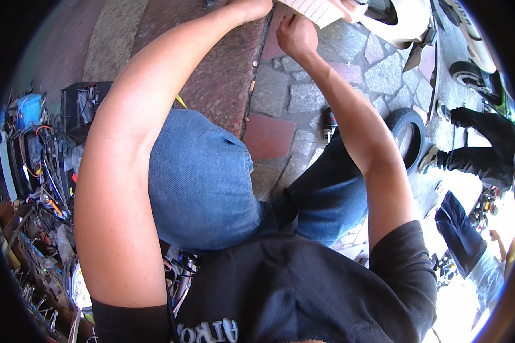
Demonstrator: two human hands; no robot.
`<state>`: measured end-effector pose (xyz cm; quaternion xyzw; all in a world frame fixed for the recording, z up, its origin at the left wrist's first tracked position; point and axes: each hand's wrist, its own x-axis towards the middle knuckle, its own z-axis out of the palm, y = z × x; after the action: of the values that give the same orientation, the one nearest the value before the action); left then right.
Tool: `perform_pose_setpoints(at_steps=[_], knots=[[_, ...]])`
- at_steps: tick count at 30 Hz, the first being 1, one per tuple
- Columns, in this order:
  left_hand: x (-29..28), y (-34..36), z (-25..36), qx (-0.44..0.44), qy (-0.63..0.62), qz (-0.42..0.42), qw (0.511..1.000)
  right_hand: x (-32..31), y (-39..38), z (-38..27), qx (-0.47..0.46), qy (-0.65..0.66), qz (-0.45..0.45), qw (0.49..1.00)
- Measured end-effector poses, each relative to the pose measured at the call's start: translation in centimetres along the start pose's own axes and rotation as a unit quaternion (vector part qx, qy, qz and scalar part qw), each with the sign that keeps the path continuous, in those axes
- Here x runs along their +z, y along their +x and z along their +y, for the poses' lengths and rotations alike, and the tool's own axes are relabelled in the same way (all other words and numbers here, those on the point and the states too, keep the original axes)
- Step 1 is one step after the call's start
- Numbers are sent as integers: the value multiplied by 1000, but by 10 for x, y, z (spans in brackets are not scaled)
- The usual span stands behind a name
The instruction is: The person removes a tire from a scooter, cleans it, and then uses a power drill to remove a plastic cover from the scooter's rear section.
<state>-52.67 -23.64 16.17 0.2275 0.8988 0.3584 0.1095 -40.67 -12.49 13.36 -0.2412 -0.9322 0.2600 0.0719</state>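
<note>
At the top edge is part of a pale motor scooter [395, 26], with a ridged cream panel [317, 10] at its near side. My right hand [298, 37] is closed, thumb and fingers curled together, just below the panel's left edge. Whatever those fingers grip, if anything, is hidden. Further left, my left hand [253, 8] reaches up beside the same panel. Its fingers run out of the picture, so their pose and any hold cannot be seen. Both forearms stretch forward over my bent, jeans-covered knees.
A loose black tyre [409, 137] and a small dark can [329, 123] are on the stone paving by my right leg. Tools, cables and a blue container [30, 110] crowd the left. Two people's legs [480, 154] and another scooter [475, 51] are at the right.
</note>
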Motion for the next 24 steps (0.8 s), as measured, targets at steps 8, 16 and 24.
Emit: perform_pose_setpoints(at_steps=[8, 16, 24], knots=[[35, 43, -7, -127, -297, -23, 946, -10, 0, -20, 45, -15, 5, 999], [55, 64, -28, -171, -291, -10, 941, -7, 16, -17, 45, 1, -3, 999], [59, 70, -30, -168, -263, 25, 950, -23, 16, -21, 28, 68, -48, 996]])
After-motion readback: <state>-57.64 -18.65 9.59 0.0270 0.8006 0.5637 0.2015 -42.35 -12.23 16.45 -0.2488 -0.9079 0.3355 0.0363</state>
